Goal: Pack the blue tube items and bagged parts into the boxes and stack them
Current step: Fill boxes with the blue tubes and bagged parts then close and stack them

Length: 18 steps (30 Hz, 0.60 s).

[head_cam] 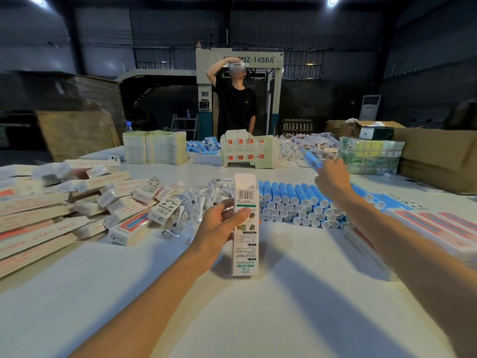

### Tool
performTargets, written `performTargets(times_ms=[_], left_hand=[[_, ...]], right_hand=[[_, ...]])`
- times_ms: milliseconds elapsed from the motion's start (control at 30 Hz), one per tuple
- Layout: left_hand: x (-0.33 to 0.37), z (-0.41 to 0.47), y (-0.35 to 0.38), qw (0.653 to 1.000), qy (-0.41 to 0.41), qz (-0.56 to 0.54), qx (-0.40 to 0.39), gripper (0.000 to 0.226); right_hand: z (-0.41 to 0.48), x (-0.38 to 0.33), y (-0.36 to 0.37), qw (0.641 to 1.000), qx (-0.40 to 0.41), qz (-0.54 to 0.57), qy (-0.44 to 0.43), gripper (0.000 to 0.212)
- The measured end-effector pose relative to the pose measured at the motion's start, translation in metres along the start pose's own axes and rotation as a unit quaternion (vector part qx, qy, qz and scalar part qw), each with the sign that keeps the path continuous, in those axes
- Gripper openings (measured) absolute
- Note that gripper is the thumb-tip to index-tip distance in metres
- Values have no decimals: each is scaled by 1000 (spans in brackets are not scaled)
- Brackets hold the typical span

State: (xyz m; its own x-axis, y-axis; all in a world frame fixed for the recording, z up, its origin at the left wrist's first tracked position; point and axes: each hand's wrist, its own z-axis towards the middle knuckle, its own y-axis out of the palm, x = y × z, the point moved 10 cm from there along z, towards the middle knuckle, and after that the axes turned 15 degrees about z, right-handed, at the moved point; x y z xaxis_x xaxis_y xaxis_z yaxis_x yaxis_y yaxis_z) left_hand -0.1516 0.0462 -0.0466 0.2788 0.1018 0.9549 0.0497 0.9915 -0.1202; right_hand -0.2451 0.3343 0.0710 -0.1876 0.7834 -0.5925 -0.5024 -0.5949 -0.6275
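My left hand grips a tall white box that stands upright on the table with its top flap open. My right hand is raised over the stack of blue tubes and holds one blue tube, lifted and blurred. A heap of clear bagged parts lies left of the box. Closed boxes are piled at the left.
Flat box blanks lie at the right. Across the table stand stacks of folded cartons, more blue tubes, a wrapped bundle and a brown cardboard case. A person stands at the far side.
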Motion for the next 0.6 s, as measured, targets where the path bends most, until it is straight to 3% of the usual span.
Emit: performTargets(times_ms=[33, 100, 167, 233, 300, 467, 600], left_hand=[[1, 0, 0, 1000, 0, 1, -2, 39], [2, -1, -1, 1000, 2, 8, -5, 39], [3, -2, -1, 1000, 7, 22, -8, 39], [4, -4, -1, 1000, 7, 27, -8, 42], [6, -4, -2, 1000, 7, 29, -4, 47], [9, -4, -4, 998, 20, 52, 0, 45], [12, -5, -3, 997, 33, 75, -10, 40]], right_hand=[[-8, -17, 1, 987, -18, 156, 9, 15], [-30, -59, 7, 890, -84, 448, 16, 18], [-48, -95, 7, 795, -127, 593, -8, 13], [-55, -116, 8, 756, -133, 640, -30, 28], [-59, -126, 17, 756, -143, 639, -24, 44], [-57, -118, 38, 858, -132, 493, -61, 56], [-49, -123, 36, 872, -176, 448, -89, 85]])
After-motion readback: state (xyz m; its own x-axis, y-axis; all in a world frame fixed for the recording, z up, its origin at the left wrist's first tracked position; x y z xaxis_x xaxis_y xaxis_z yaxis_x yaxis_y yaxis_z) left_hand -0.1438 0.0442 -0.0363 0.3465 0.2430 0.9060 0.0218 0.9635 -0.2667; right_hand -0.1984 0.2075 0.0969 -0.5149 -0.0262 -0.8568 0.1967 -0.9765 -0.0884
